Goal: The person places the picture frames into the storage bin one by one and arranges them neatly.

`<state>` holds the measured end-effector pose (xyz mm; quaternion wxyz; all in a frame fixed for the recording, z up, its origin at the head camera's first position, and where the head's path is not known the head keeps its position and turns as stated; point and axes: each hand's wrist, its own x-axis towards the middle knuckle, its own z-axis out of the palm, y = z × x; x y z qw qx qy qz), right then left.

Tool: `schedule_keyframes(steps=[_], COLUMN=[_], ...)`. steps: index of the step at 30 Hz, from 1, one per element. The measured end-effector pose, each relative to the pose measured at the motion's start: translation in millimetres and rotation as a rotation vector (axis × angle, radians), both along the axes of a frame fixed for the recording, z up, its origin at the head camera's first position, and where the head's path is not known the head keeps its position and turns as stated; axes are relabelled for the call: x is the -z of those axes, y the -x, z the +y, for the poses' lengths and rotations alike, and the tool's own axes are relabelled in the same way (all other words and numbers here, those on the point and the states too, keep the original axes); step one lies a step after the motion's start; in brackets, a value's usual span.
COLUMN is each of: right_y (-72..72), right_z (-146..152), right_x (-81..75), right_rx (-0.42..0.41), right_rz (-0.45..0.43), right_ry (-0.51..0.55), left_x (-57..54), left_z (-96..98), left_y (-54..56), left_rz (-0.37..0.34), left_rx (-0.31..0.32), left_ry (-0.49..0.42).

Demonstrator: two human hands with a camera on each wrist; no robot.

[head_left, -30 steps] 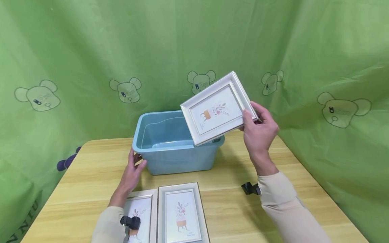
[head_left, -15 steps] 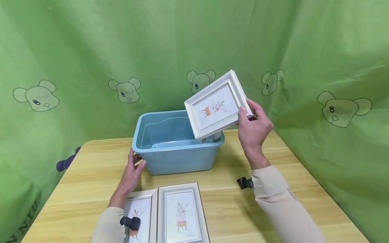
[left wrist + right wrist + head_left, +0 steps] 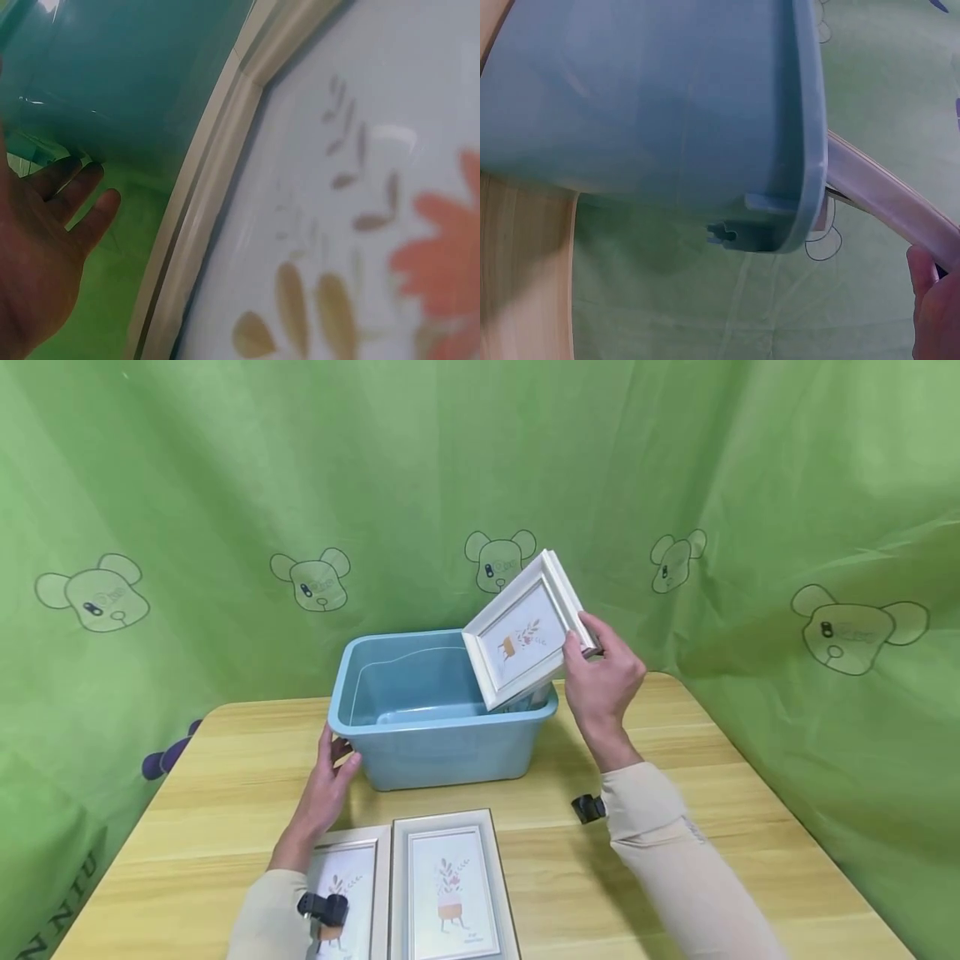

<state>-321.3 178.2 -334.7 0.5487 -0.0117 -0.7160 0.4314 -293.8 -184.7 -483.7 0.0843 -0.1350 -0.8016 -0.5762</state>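
My right hand [image 3: 606,681] grips a white picture frame [image 3: 517,639] by its lower right corner, thumb on the front and fingers behind. The frame tilts over the right end of a light blue plastic bin [image 3: 442,756], its lower corner below the rim line in the head view. In the right wrist view the frame [image 3: 892,199] slants beyond the bin's rim [image 3: 814,150]. At the bin's left end my left hand [image 3: 326,793] rests with fingers under the rim. The left wrist view shows those fingers [image 3: 94,217] nearly straight against the bin wall [image 3: 120,82].
Two more picture frames lie on the wooden table [image 3: 187,877]: one frame [image 3: 453,885] in front of the bin, another frame [image 3: 352,860] partly under my left forearm. Something pale shows inside the bin's right end. A green curtain [image 3: 412,485] surrounds the table.
My right hand has moved left with the picture frame and turned it steeper, bringing it lower over the bin's right end. The left hand and the bin have stayed put.
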Motion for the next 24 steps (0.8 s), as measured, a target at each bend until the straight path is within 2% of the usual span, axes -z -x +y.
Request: schedule_keyframes(steps=[6, 14, 21, 22, 24], right_y=[7.2, 11.4, 14.1, 14.3, 14.7], right_z=[-7.4, -15.8, -19.2, -19.9, -21.2], right_x=[2.3, 6.5, 10.7, 11.4, 13.6], right_rx=[-0.003, -0.003, -0.006, -0.009, -0.010], right_rz=[0.036, 0.006, 0.024, 0.025, 0.027], right_ry=[-0.076, -0.134, -0.195, -0.203, -0.221], left_x=[-1.6, 0.5, 0.7, -3.7, -5.4], left_z=[0.8, 1.0, 0.5, 1.7, 2.2], left_y=[1.0, -0.6, 0.1, -3.0, -4.6], left_rz=[0.011, 0.008, 0.014, 0.007, -0.001], left_rx=[0.003, -0.001, 0.006, 0.009, 0.010], left_ry=[-0.017, 0.003, -0.005, -0.005, 0.000])
